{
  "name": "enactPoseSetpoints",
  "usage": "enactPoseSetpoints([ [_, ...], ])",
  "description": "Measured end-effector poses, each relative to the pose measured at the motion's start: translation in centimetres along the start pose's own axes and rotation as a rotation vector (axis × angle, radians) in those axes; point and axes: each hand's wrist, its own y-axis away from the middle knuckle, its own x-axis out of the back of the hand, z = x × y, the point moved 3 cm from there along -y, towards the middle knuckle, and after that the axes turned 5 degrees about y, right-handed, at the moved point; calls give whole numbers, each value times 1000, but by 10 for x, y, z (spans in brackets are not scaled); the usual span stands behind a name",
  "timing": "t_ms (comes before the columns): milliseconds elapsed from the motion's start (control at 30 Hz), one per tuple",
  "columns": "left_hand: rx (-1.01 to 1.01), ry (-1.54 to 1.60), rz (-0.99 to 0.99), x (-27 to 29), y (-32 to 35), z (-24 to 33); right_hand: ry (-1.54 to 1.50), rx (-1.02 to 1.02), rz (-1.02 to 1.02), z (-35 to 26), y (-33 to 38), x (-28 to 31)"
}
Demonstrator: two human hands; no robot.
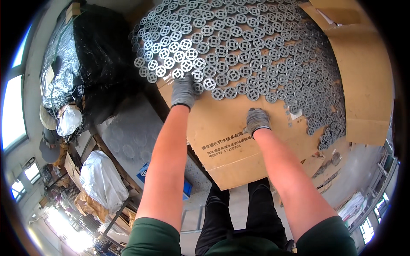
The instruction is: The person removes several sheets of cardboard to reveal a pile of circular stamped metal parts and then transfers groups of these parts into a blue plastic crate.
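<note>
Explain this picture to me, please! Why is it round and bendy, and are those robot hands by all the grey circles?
No robot here: those are a person's own hands, wearing grey gloves. The camera sits on the person's head and looks down, so you see their legs at the bottom. Its very wide lens makes straight edges bend.

Lots of grey discs with holes in them are spread over brown cardboard. The left hand is at the near edge of the discs; I can't tell if it's gripping one. The right hand is over bare cardboard with its fingers curled, and I can't see anything in it.
</note>
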Motion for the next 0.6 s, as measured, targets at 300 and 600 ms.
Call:
enactPoseSetpoints([
  [300, -168, -494, -41, 12, 43, 72, -9, -33, 36, 20, -7, -13],
  [600, 94, -445, -100, 14, 79, 86, 9, 33, -17, 19, 4, 2],
])
